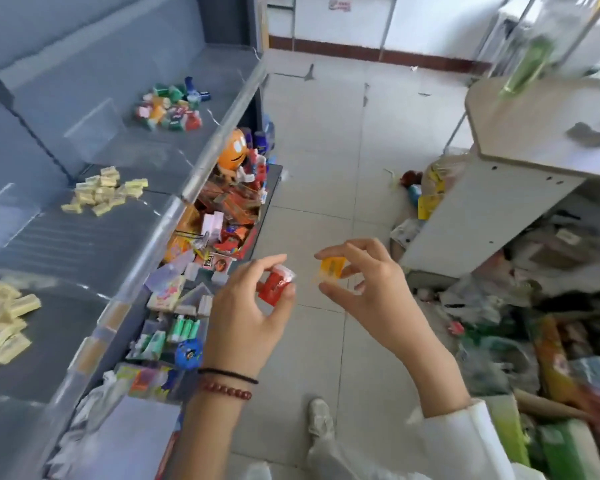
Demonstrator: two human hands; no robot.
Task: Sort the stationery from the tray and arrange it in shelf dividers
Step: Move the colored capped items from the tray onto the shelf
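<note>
My left hand (246, 306) pinches a small red wrapped stationery piece (276, 284) over the floor. My right hand (368, 282) pinches a small orange wrapped piece (332, 268) just to its right; the two pieces are apart. To the left runs a grey shelf (84, 244) with clear dividers. One section holds a pile of mixed coloured pieces (170, 107), another a pile of pale yellow pieces (104, 190), and a nearer one more pale yellow pieces (4, 317). Below the shelf edge lies a tray (274, 181) crammed with assorted stationery.
A clear rail (187, 188) lines the shelf front. A white counter (520, 161) stands at the right, with bags and clutter (534, 323) piled on the floor beneath it. Tiled floor (326, 150) stretches between. My shoe (321, 417) shows below.
</note>
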